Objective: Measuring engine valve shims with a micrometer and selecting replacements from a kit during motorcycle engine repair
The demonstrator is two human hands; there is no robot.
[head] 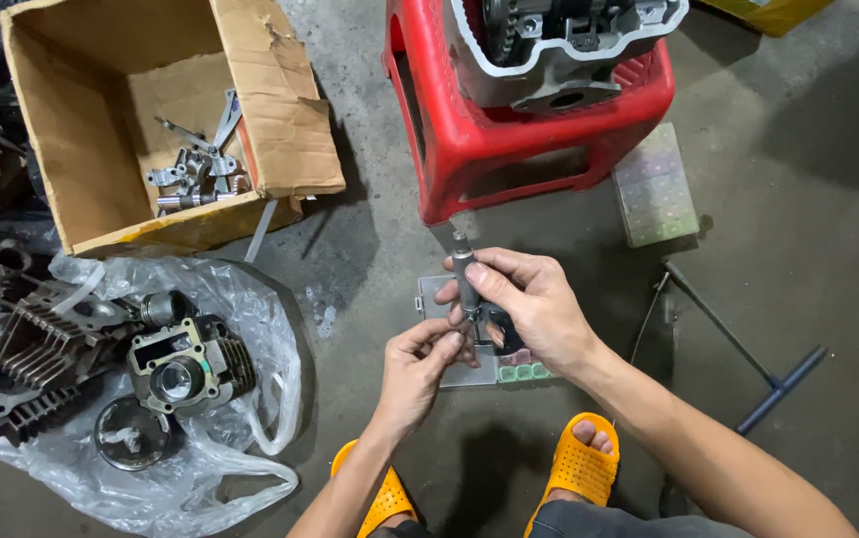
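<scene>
Stained grey concrete floor point(828, 120) under flat overhead light; red plastic stool point(509, 149) near the top, open cardboard box point(280, 130) at upper left, crumpled clear plastic bag point(250, 299) spread beside

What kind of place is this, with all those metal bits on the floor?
Most likely a small engine repair workshop. An engine cylinder with cooling fins lies on a plastic bag, another engine part sits on a red stool, and a T-handle wrench rests on the concrete floor.

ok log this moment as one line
right hand: holds grey cylindrical tool upright | left hand: pinches its lower end | below: clear parts organizer on floor | ahead: red stool
</scene>
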